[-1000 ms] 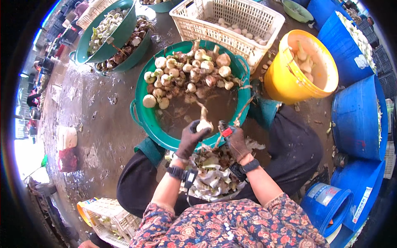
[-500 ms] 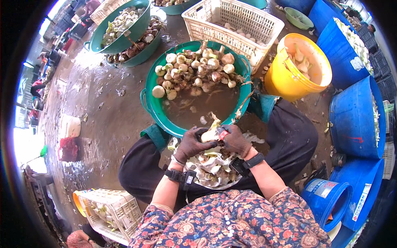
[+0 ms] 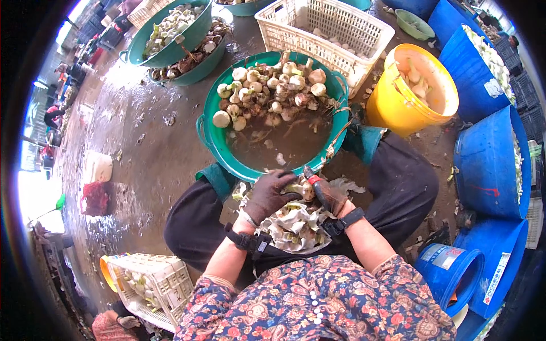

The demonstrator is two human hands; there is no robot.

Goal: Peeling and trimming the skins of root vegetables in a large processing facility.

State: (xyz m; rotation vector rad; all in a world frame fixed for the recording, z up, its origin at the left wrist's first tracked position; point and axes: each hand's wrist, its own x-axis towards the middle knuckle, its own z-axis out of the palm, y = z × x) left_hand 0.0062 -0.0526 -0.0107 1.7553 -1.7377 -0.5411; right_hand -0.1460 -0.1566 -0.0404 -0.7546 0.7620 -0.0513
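Observation:
My left hand (image 3: 271, 196), in a dark, dirty glove, is closed on a garlic bulb (image 3: 307, 191) with its pale stalk. My right hand (image 3: 330, 196), gloved too, is closed against the bulb's other side. A red band or handle (image 3: 313, 179) with a dark tip shows at its fingers; whether it is a tool or a wrapped finger is unclear. Beneath both hands, a heap of pale garlic peelings (image 3: 293, 228) lies in my lap. Just beyond stands a green basin (image 3: 207, 133) with many garlic bulbs (image 3: 273, 88) and brown water.
A yellow bucket (image 3: 387, 108) holding peeled garlic and a white crate (image 3: 284, 37) stand beyond the basin. Blue tubs (image 3: 483, 159) line the right. More green basins (image 3: 196, 71) sit far left; another crate (image 3: 170, 284) lies near left. The floor (image 3: 148, 136) is wet.
My hands have shifted slightly on the bulb. The left fingers now lie over it, and the right hand's red part has tilted upright. The bulb sits lower, mostly covered.

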